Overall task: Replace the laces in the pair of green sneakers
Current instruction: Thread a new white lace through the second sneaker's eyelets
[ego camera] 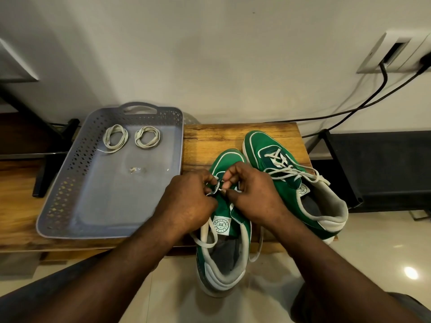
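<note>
Near shoe: lay on the table, long axis 12 to 6, toe at 12, heel at 6 jutting past the table's front edge, opening up.
Far shoe: lay just beside the near shoe at its 2 o'clock, long axis roughly 11 to 5, toe at 11, heel at 5 and also past the front edge.
Left hand: sat over the near shoe's throat, fingers curled in and pressed together, tips pinching the dark eyelet flap.
Right hand: faced it from 3 o'clock, fingers curled, thumb and fingertips pinching what looked like the lace at an eyelet; the tips crowded together, so the exact hold was hard to read.
Lace: partly undone, one loose end trailing beside the tongue toward 6, another hanging over the shoe's right side.
Far lace: threaded, crossed over the tongue, ends loose toward 3.
Tray: grey, perforated rim, at 9 o'clock of the shoes, touching the table's left part.
Coils: two wound pale laces, side by side but apart, at the tray's 12 o'clock end.
Cables: two black ones ran from a wall socket at 2 o'clock down behind the table.
</note>
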Available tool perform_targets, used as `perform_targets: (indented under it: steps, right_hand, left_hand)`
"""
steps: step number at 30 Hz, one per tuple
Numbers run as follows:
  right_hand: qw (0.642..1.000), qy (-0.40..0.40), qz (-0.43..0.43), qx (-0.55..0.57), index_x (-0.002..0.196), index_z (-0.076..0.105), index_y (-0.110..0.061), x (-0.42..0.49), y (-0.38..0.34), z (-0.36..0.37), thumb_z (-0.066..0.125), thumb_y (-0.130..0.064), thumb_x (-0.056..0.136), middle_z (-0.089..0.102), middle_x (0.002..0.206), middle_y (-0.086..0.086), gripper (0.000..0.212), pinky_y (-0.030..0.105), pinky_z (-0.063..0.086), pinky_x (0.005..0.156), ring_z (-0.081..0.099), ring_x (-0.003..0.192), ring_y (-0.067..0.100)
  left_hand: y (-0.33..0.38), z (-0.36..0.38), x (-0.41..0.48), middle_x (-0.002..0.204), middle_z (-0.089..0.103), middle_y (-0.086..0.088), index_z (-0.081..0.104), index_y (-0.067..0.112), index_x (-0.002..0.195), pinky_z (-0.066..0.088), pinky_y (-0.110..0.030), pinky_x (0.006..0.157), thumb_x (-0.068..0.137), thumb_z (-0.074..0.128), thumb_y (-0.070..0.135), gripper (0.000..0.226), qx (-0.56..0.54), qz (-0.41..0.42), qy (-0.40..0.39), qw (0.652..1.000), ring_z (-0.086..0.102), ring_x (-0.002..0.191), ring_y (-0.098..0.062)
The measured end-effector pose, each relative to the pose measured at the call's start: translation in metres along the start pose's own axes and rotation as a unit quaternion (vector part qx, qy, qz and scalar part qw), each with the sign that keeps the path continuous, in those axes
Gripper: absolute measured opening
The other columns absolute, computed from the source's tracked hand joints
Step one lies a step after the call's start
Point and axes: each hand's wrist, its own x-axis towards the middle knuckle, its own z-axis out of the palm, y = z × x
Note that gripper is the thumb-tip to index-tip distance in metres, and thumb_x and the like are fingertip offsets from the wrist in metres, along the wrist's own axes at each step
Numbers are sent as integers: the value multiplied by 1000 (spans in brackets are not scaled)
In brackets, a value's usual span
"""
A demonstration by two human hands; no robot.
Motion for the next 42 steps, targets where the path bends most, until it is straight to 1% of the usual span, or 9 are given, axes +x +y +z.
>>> perform_targets:
  steps: [8, 16, 21, 25, 29, 33, 36, 38, 42]
  right_hand:
    - [996, 74, 18, -41, 74, 56, -33, 2, 2, 21, 77, -4, 77, 68, 76, -12, 36, 46, 59, 76, 67, 83, 14]
    - [997, 64, 41, -16, 60, 45, -24, 3, -1, 16, 76, 7, 78, 68, 66, -11, 47, 44, 63, 72, 72, 73, 5]
    - [999, 19, 37, 2, 62, 47, -24, 3, -3, 10, 75, 3, 81, 68, 69, -4, 43, 51, 62, 78, 72, 78, 17]
    - [995, 31, 7, -93, 64, 50, -32, 0, -4, 16, 70, 0, 74, 60, 66, -8, 39, 52, 51, 93, 58, 79, 18]
    - [997, 63, 16, 29, 59, 45, -27, 1, -1, 18, 75, 9, 79, 62, 61, -12, 51, 52, 62, 75, 72, 75, 11]
    - [994, 82, 22, 65, 63, 49, -25, -1, 2, 21, 78, 9, 81, 71, 71, -5, 48, 45, 64, 75, 74, 78, 6]
    - [996, 82, 3, -24, 71, 54, -32, 0, 3, 19, 78, -1, 82, 67, 80, -7, 40, 45, 59, 78, 65, 84, 9]
    - [996, 73, 1, -60, 74, 54, -36, 1, 4, 18, 82, -11, 83, 63, 83, -10, 38, 47, 54, 84, 54, 88, 9]
    - [998, 11, -8, -60, 81, 58, -42, 2, 1, 12, 86, -25, 79, 63, 91, -17, 32, 53, 47, 97, 50, 99, 9]
  left_hand:
    - [-3, -3, 2, 97, 71, 15, 73, 29, 119, 49, -17, 69, 82, 79, 11, 42, -15, 2, -10, 1000, 64, 86, 0]
    - [-5, 1, 4, 95, 69, 15, 72, 31, 114, 50, -18, 69, 82, 79, 10, 38, -21, 0, 1, 1000, 64, 85, 0]
    - [-4, 4, 3, 95, 70, 13, 72, 29, 113, 53, -21, 71, 81, 81, 13, 37, -5, -2, 19, 1000, 65, 84, -2]
    - [-2, 3, 3, 98, 72, 12, 73, 28, 116, 52, -20, 72, 79, 82, 15, 41, 14, 11, 7, 1000, 65, 86, -2]
    - [-3, -1, 3, 97, 70, 12, 71, 29, 114, 52, -21, 70, 79, 83, 14, 40, 20, 8, 9, 1000, 64, 85, -2]
    - [-7, -1, 6, 94, 70, 12, 71, 29, 111, 52, -21, 70, 81, 83, 18, 34, 9, 5, -6, 1000, 65, 84, -2]
    - [-5, -4, 10, 85, 76, 8, 78, 28, 95, 58, -29, 73, 92, 77, 42, 15, -47, -8, 1, 999, 71, 79, -6]
    - [-5, -5, 13, 79, 77, 4, 79, 25, 85, 57, -33, 72, 99, 65, 51, 32, -70, -23, 24, 997, 72, 76, -11]
    - [-6, 6, 18, 76, 70, 6, 71, 25, 76, 44, -27, 60, 100, 68, 38, 27, 11, -33, 71, 997, 66, 73, -11]
